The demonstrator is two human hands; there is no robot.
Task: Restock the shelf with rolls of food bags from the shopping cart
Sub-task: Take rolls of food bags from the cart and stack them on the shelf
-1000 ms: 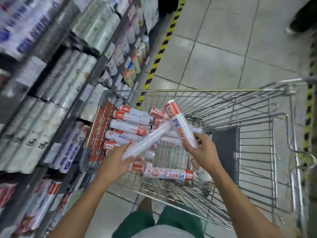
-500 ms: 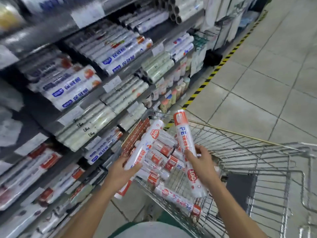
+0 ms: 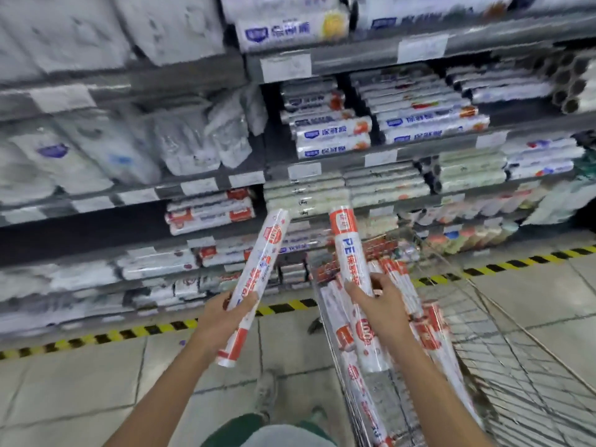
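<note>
The person is holding two rolls of food bags up out of the shopping cart (image 3: 516,382), one in each hand. The left roll (image 3: 258,272) is tilting with its top end leaning toward the cart, out over the floor just to the cart's left, and the left hand (image 3: 222,314) is gripping it round the lower half, fingers curled about the wrapper. The right roll (image 3: 350,253) is standing nearly upright above the cart's left edge, its red band and blue "PE" print facing the camera, and the right hand (image 3: 383,308) is clasping it at mid-length. The two hands are staying apart, each on its own roll. More red-and-white rolls (image 3: 422,330) are lying heaped inside the cart's wire basket. Beyond the cart, the shelf (image 3: 435,150) is carrying rows of stacked packs and rolls, blurred. A yellow-and-black stripe (image 3: 96,337) is running along the tiled floor (image 3: 96,398) between cart and shelf, and a shoe (image 3: 266,393) is showing left of the cart.
</note>
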